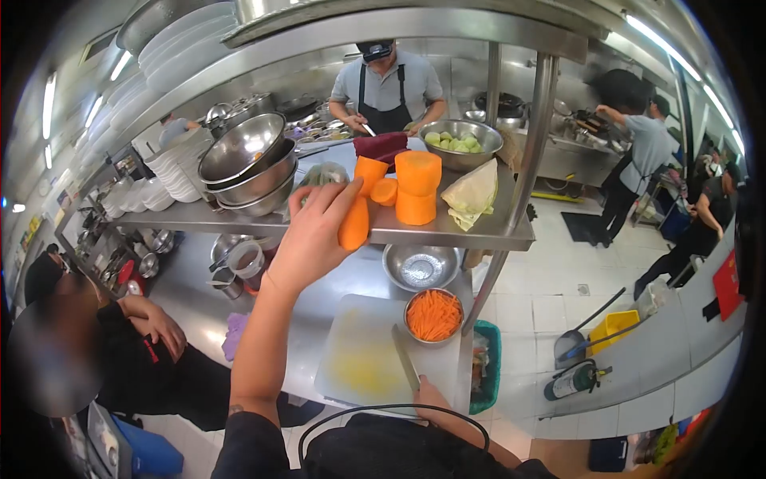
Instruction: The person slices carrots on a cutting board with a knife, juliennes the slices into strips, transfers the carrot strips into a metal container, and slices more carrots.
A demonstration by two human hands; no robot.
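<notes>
My left hand (317,227) is raised to the steel shelf, its fingers closed around a peeled carrot piece (354,230) at the shelf's front edge. Other thick carrot chunks (416,188) stand just right of it, two of them stacked. Down at the counter, my right hand (433,399) is closed on the handle of a knife (405,358), whose blade lies over the right side of a white cutting board (339,323). Yellow-orange stains mark the board. Beside it sits a steel bowl of shredded carrot (433,314). My right fingers are partly hidden.
The shelf (487,231) also bears a cabbage wedge (471,194), a bowl of cut green vegetable (461,142) and stacked steel bowls (251,164). An empty metal bowl (420,266) stands below. People work opposite and at right; another person (152,335) stands close at left.
</notes>
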